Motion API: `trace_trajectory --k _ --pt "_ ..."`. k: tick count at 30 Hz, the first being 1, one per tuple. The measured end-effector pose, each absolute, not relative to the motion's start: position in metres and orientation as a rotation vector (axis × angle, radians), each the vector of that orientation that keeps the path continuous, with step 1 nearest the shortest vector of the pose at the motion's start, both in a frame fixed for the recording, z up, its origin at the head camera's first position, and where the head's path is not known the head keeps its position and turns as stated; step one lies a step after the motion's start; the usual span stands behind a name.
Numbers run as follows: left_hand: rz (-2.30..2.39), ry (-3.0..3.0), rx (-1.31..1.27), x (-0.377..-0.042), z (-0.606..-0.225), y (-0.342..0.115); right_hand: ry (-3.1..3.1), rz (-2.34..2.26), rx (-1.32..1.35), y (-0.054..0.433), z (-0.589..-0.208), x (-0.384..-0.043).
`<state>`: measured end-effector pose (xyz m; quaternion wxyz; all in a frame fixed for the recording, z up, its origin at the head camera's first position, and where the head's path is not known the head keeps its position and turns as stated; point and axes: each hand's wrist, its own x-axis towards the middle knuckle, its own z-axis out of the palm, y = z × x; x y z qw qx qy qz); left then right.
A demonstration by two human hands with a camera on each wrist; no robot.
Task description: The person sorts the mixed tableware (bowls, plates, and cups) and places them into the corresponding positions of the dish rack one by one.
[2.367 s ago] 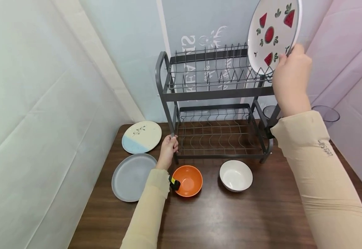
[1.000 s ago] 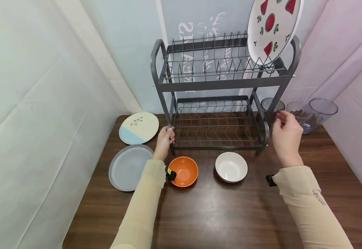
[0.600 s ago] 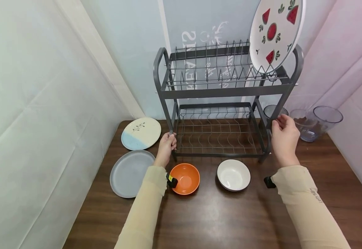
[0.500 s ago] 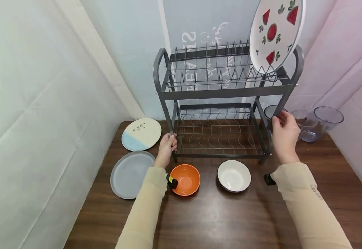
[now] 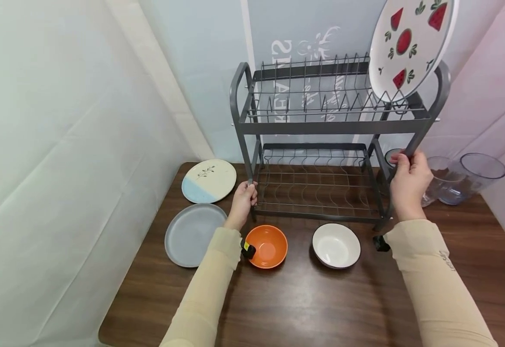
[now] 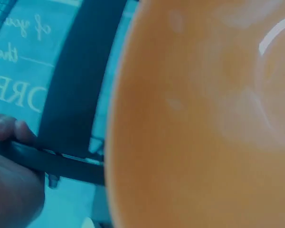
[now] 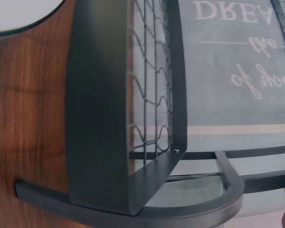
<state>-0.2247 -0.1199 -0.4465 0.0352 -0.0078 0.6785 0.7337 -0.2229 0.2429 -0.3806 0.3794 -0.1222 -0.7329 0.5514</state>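
Note:
A dark grey two-tier dish rack [image 5: 335,127] stands at the back of the table. My left hand [image 5: 243,200] grips its left front post low down; in the left wrist view the fingers [image 6: 9,128] wrap the dark bar. My right hand [image 5: 410,185] holds the right front post below the upper tier, and only its edge shows in the right wrist view. A white plate with watermelon pictures [image 5: 408,62] leans upright at the right end of the upper tier. An orange bowl [image 5: 267,246] lies under my left wrist and fills much of the left wrist view.
A white bowl with a dark rim [image 5: 336,246] sits before the rack. To the left lie a grey plate [image 5: 193,236] and a cream and blue plate [image 5: 211,180]. Several clear glasses [image 5: 478,173] stand right of the rack, close to my right hand.
My right hand has let go of the watermelon plate, come down and taken hold of the rack's right post. My left hand has kept its grip. The head view has shifted slightly.

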Motion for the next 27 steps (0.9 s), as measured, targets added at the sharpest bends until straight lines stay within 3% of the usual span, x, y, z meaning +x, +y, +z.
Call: trace_trajectory --k 12,20,27 --pt "2.273 2.135 -0.267 -0.200 -0.437 -0.139 -1.747 1.539 -0.204 0.249 -0.388 -0.230" --pt "2.368 2.066 -0.386 -0.170 -0.433 -0.176 -1.748 1.617 -0.157 0.238 -0.376 -0.226" --pt "2.459 2.075 -0.619 -0.142 -0.446 -0.216 -1.865 1.484 -0.203 0.242 -0.390 -0.238"
